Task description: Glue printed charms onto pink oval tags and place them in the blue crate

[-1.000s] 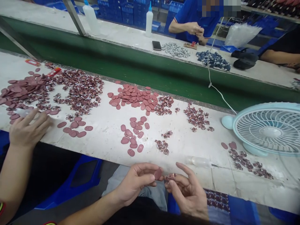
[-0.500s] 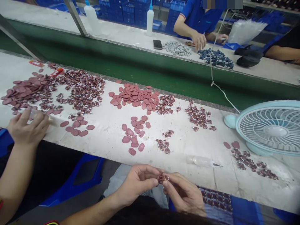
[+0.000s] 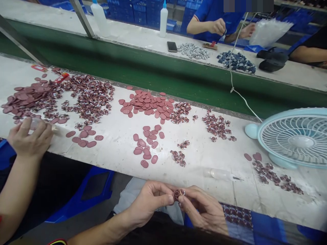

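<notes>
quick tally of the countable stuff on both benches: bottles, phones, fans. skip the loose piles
Tall white squeeze bottles on the far bench: 2
Small clear bottles on the near bench: 2
Phones: 1
Desk fans: 1
Total: 6
Both of the person's hands, left hand and right hand, pinch one small red piece between them.

Bare forearms, dark top, grey trousers
</notes>
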Tool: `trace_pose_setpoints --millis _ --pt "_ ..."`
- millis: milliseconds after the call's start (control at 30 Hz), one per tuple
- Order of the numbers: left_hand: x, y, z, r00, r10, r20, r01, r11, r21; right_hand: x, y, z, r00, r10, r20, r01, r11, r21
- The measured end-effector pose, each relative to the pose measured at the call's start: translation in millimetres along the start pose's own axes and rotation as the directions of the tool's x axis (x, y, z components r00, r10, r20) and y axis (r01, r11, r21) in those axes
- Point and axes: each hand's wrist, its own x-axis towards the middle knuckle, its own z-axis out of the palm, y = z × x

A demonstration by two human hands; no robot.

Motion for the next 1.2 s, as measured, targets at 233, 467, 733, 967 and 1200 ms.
trace_pose_setpoints --millis 233,467,733,967,1200 --pt "-4 21 10.4 1.0 -0.013 0.022 0.012 1.0 0.026 -3 -2 -3 0.996 -0.085 0.002 0.085 0.993 -0.076" --pt "-4 23 15.7 0.999 0.026 0.048 -0.025 0.999 -0.021 -7 4 7 0.995 0.074 -0.071 -0.067 0.993 0.098" --pt "-1 10 11.6 0.999 0.036 -0.029 -0.035 0.999 0.011 -5 8 16 0.975 0.215 -0.054 -0.187 0.926 0.327" --pt "3 39 -33.7 0.945 0.319 -0.074 -0.216 0.777 0.591 -39 39 -7 0.825 0.52 -0.22 -0.351 0.777 0.522" --pt "41 81 -90.9 0.882 0.444 0.159 -0.32 0.315 0.894 -94 86 -71 0.587 0.697 -0.412 -0.397 0.691 0.604"
